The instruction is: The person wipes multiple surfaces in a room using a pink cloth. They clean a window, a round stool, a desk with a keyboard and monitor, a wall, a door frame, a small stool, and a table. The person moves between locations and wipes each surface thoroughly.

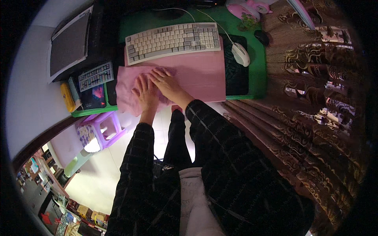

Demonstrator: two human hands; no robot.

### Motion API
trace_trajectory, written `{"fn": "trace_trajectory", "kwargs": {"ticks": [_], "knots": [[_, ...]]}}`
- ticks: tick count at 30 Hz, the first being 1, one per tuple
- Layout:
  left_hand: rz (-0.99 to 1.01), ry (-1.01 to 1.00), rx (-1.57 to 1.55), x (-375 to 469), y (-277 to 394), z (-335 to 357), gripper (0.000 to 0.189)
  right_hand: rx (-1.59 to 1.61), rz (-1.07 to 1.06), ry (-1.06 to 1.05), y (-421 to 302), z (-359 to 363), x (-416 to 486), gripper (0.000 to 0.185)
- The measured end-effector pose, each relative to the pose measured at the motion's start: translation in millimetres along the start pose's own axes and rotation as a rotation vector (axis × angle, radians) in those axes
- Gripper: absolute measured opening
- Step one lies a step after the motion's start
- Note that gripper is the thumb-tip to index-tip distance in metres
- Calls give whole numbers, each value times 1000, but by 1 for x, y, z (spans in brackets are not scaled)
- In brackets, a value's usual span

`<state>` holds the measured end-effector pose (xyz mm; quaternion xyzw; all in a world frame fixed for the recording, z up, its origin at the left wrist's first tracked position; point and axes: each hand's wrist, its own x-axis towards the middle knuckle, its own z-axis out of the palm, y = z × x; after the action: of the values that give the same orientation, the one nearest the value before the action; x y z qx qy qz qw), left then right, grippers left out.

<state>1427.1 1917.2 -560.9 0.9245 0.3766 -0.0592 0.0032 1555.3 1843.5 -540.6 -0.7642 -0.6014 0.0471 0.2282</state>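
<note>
A pink cloth (125, 88) lies rumpled over the left part of a pink board or mat (200, 75) at the near edge of the desk. My left hand (146, 93) rests flat on the cloth with its fingers spread. Beside it, my right hand (166, 84) also presses on the cloth, its fingertips close to the left hand's fingers. Neither hand grips anything. Part of the cloth hangs past the desk's front edge. Just beyond the hands, a white and grey keyboard (174, 41) sits on the far part of the pink surface.
Right of the board, a white mouse (240, 54) lies on a black mouse pad (236, 79). A small plant (247, 22) and a dark mouse (261, 37) stand farther right, near patterned curtains (295, 126). An abacus (96, 76) is at left; a purple stool (109, 129) stands below.
</note>
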Motion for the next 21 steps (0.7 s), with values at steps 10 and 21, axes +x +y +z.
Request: {"fn": "trace_trajectory", "kwargs": {"ticks": [10, 21], "knots": [[362, 72, -213, -8, 165, -13, 62, -87, 168, 214, 95, -62, -135, 53], [642, -29, -277, -88, 226, -21, 65, -39, 504, 56, 85, -99, -250, 44]]}}
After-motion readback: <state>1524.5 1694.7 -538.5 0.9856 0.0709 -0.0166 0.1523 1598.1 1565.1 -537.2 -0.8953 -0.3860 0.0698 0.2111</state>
